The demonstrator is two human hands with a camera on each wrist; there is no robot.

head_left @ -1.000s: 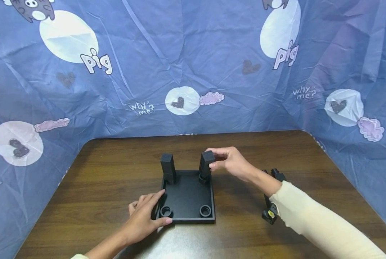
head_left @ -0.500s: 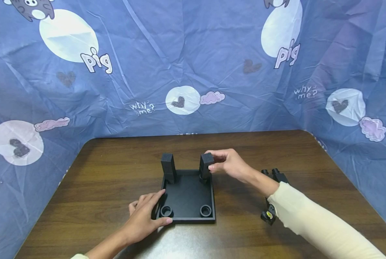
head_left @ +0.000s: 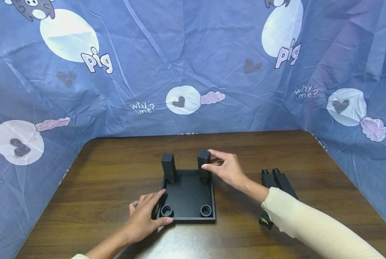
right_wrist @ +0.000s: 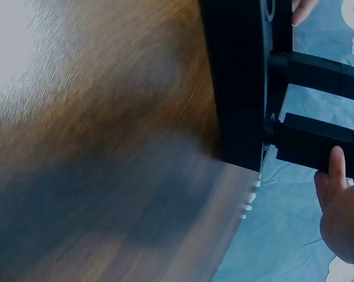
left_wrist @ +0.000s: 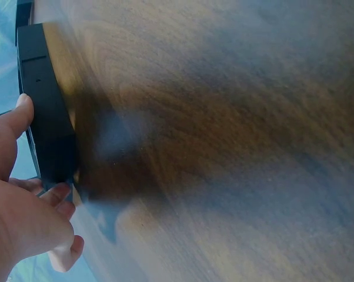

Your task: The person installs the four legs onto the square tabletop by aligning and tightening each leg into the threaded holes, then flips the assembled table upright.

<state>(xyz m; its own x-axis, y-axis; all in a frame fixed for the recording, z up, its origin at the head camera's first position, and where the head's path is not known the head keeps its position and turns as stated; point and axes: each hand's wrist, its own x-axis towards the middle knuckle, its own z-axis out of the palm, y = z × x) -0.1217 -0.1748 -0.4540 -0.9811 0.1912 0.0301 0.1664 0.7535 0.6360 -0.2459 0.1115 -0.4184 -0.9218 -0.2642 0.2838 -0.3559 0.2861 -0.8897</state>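
Observation:
A small black square tabletop (head_left: 189,196) with a raised rim lies underside up on the table. My left hand (head_left: 143,217) grips its near left corner, thumb on the front edge and fingers along the left side. At the far left corner a black square leg (head_left: 169,167) stands upright. A second leg (head_left: 203,162) stands at the far right corner, its narrow end in the socket there. My right hand (head_left: 227,168) pinches this leg near its top between thumb and fingers. In the right wrist view, the held leg (right_wrist: 309,141) meets the tabletop at a narrow neck.
Two bare round sockets (head_left: 206,210) sit at the near corners. Two more black legs (head_left: 285,185) lie on the brown wooden table (head_left: 99,187) at the right, partly under the right sleeve (head_left: 309,216). A blue printed cloth (head_left: 147,72) hangs behind.
My right hand has shifted slightly left and its grip on the leg has turned. The leg itself has rotated and its top moved a little left. My left hand has stayed put.

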